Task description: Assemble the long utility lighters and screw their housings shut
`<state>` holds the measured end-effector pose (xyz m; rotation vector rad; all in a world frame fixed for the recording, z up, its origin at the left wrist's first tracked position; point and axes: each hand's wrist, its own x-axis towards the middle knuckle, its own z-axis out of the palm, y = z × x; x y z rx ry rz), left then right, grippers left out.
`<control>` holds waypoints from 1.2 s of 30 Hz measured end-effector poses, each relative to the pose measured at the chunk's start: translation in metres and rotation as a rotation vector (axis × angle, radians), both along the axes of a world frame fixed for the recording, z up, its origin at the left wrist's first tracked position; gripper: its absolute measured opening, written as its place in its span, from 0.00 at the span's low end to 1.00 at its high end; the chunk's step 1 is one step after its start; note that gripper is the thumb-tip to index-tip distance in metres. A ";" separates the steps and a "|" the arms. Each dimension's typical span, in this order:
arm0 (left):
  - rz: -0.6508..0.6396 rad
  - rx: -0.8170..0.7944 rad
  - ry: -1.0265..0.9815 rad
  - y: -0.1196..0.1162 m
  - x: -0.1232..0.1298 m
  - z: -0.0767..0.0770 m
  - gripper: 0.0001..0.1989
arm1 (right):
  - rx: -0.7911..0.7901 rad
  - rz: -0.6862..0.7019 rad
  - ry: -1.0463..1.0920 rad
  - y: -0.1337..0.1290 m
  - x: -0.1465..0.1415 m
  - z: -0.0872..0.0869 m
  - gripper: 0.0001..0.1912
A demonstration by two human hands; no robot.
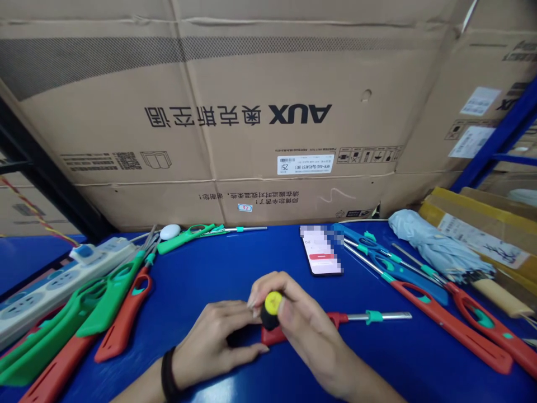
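Note:
Below the middle of the head view, a red gas lighter with a metal barrel and a mint-green collar lies on the blue table, its barrel pointing right. My left hand, a dark band at its wrist, holds the handle end of this lighter between thumb and fingers; the fingertips are partly hidden. My right hand is closed around a screwdriver with a black handle and yellow cap. The screwdriver stands nearly upright over the lighter's handle. Its shaft and tip are hidden beneath the handle and my fingers.
Green lighters, a red lighter and a power strip lie left. On the right are red lighters, blue lighters and a folded umbrella. A phone lies before a large cardboard box.

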<state>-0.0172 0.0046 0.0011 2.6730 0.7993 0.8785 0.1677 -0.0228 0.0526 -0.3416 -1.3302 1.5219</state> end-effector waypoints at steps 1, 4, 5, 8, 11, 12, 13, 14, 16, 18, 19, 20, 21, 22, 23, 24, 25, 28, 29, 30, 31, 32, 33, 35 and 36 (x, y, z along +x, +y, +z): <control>-0.001 -0.004 0.003 0.000 -0.001 0.000 0.08 | 0.015 -0.006 0.000 0.000 -0.001 0.001 0.11; 0.006 -0.009 0.008 0.000 -0.001 0.000 0.07 | 0.007 0.015 0.072 0.002 -0.004 0.001 0.10; 0.005 -0.011 0.011 0.000 -0.001 0.000 0.07 | -0.003 0.017 0.093 0.002 -0.005 0.000 0.10; -0.005 -0.016 0.009 0.000 -0.001 0.002 0.08 | -0.031 0.004 0.074 0.004 -0.006 -0.006 0.13; -0.004 -0.016 0.006 0.000 -0.001 0.003 0.09 | -0.041 -0.044 0.019 0.004 -0.006 -0.009 0.21; -0.005 -0.020 0.012 0.000 -0.001 0.003 0.10 | -0.031 -0.063 0.001 0.004 -0.006 -0.008 0.20; -0.006 -0.026 0.021 0.000 -0.001 0.002 0.10 | -0.021 -0.074 -0.014 0.004 -0.005 -0.007 0.17; -0.002 -0.031 0.028 0.000 0.000 0.002 0.10 | -0.012 -0.068 -0.013 0.004 -0.006 -0.006 0.15; 0.010 -0.039 0.033 0.000 0.000 0.002 0.08 | -0.029 -0.006 0.036 0.006 -0.007 -0.004 0.12; 0.009 -0.051 0.032 0.000 0.001 0.004 0.08 | -0.090 0.043 0.115 0.009 -0.008 -0.003 0.11; 0.001 -0.060 0.031 0.001 0.001 0.005 0.09 | -0.124 0.056 0.142 0.010 -0.008 -0.003 0.11; -0.010 -0.069 0.030 0.001 0.001 0.007 0.10 | -0.157 0.064 0.156 0.011 -0.008 -0.003 0.13; -0.021 -0.079 0.029 0.001 0.002 0.008 0.12 | -0.184 0.069 0.162 0.012 -0.008 -0.004 0.16; -0.023 -0.084 0.025 0.001 0.002 0.009 0.12 | -0.201 0.072 0.163 0.012 -0.007 -0.005 0.19; -0.022 -0.087 0.022 0.001 0.002 0.009 0.12 | -0.207 0.071 0.156 0.012 -0.007 -0.007 0.21; -0.020 -0.090 0.022 0.000 0.002 0.008 0.12 | -0.201 0.062 0.139 0.013 -0.006 -0.008 0.21; -0.017 -0.095 0.026 0.000 0.001 0.008 0.12 | -0.185 0.045 0.115 0.013 -0.006 -0.009 0.19; 0.012 -0.121 0.045 -0.001 0.001 0.004 0.12 | -0.108 0.012 0.070 0.014 -0.007 -0.012 0.12; 0.026 -0.128 0.047 -0.001 0.000 0.003 0.13 | -0.086 0.016 0.069 0.015 -0.008 -0.012 0.12; 0.042 -0.129 0.045 -0.002 0.000 0.002 0.13 | -0.069 0.025 0.069 0.015 -0.009 -0.012 0.12; 0.053 -0.127 0.045 -0.002 0.000 0.002 0.14 | -0.055 0.030 0.063 0.015 -0.010 -0.011 0.13; 0.060 -0.121 0.044 -0.002 0.001 0.002 0.13 | -0.045 0.029 0.051 0.014 -0.010 -0.011 0.14; 0.062 -0.113 0.046 -0.003 0.001 0.002 0.13 | -0.044 0.025 0.038 0.014 -0.011 -0.010 0.14; 0.064 -0.102 0.057 -0.003 0.001 0.004 0.13 | -0.065 0.017 0.020 0.011 -0.010 -0.008 0.15; 0.064 -0.096 0.061 -0.003 0.001 0.004 0.12 | -0.075 0.007 0.011 0.010 -0.010 -0.007 0.17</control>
